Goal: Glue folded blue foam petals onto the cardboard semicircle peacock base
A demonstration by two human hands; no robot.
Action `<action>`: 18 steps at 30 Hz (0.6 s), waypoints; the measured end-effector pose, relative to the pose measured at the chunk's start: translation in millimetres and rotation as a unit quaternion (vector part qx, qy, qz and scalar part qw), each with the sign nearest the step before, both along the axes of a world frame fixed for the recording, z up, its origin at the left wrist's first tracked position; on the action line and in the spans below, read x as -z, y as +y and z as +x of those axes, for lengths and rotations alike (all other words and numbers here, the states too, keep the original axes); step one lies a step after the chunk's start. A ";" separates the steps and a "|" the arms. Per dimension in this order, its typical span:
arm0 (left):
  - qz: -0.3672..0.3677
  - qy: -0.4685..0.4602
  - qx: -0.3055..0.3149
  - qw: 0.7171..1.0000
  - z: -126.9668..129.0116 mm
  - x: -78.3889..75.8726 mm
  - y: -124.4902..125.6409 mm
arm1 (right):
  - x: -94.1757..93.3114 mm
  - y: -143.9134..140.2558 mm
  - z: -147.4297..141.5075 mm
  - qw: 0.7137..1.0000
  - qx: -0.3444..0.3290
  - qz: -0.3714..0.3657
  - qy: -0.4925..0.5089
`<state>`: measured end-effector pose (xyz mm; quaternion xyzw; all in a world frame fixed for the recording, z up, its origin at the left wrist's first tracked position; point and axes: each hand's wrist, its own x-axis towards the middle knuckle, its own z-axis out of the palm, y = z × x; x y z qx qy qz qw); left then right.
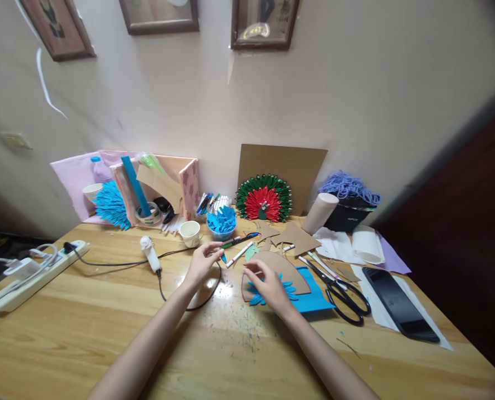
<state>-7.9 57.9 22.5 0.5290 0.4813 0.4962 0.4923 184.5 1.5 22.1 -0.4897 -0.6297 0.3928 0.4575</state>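
- Head view: a blue strip (223,258) is seen at the left hand (203,264); whether pinched by the grip cannot be told.
- Fan-shaped cardboard (295,272) on the table (84,316) is partly covered by the right hand (269,284), its grip unclear.

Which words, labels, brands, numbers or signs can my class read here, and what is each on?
"40PCS", small and slightly blurred: on the black box under the yarn.
Tape roll: any print is too blurred.
White marker: any print is too small.
Nothing else is readable.
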 end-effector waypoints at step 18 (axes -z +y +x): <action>-0.102 0.003 -0.085 0.991 -121.5 7.1 -76.6 | 10.2 7.6 -172.1 0.940 -0.134 0.274 -0.153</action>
